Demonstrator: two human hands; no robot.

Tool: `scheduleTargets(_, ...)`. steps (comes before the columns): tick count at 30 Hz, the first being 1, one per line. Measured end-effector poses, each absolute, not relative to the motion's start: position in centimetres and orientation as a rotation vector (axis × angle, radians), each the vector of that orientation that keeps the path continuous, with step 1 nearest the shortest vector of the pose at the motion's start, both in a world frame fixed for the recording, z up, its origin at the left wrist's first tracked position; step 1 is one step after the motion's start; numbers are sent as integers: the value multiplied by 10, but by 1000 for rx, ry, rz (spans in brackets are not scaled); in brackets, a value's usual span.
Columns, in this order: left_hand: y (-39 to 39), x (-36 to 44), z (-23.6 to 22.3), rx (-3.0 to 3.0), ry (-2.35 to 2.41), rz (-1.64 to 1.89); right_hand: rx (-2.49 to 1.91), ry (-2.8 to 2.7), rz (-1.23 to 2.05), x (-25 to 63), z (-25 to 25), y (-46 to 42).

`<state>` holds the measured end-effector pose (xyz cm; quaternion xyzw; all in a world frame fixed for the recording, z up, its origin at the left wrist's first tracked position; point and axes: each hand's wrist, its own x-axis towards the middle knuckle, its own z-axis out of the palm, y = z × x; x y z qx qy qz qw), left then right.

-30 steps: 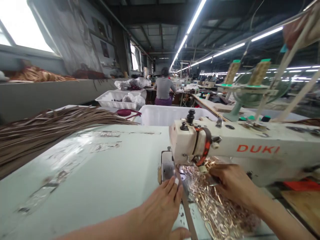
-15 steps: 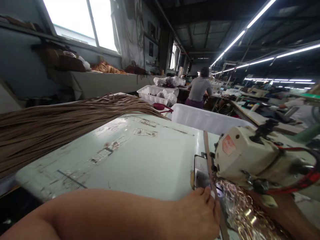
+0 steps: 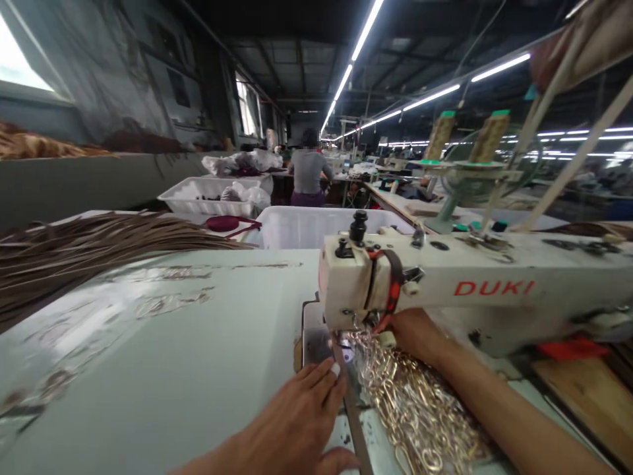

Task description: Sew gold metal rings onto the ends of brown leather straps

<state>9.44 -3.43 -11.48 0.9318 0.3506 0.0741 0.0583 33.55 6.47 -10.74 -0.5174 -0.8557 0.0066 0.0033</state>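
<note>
head: left hand (image 3: pixel 312 402) unclenched on strap (image 3: pixel 353 422), right hand (image 3: pixel 416 335) behind sewing machine (image 3: pixel 445 285) (grip unclear), clasps (image 3: pixel 420 415) between, bin (image 3: pixel 316 227) beyond.

left hand (image 3: pixel 309 409): palm down, fingers (image 3: pixel 321 382) forward, thumb (image 3: pixel 341 460) apart | right hand (image 3: pixel 413 333): fingertips hidden, forearm (image 3: pixel 494 396) angled inward

Dark ceiling (image 3: pixel 316 26); tube lights (image 3: pixel 366 30) glowing; window (image 3: pixel 17 63) overexposed; glare on tabletop (image 3: pixel 237 343).

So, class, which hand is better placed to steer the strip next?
Probably the left hand: its fingers lie right at the strip. The right hand is farther off, beside the gold links, partly hidden by the machine.
</note>
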Motion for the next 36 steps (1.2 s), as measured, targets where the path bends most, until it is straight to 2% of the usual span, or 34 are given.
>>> scheduleTargets(16,1,92,-135,2870,851,569,-1650,-2620,78,341,-105,63)
scheduleTargets(26,37,86,-122,2784,804,424,-1608,-2628,60,342,-106,64)
scheduleTargets(36,67,84,-112,2687,930,514,-1622,-2648,46,342,-107,64)
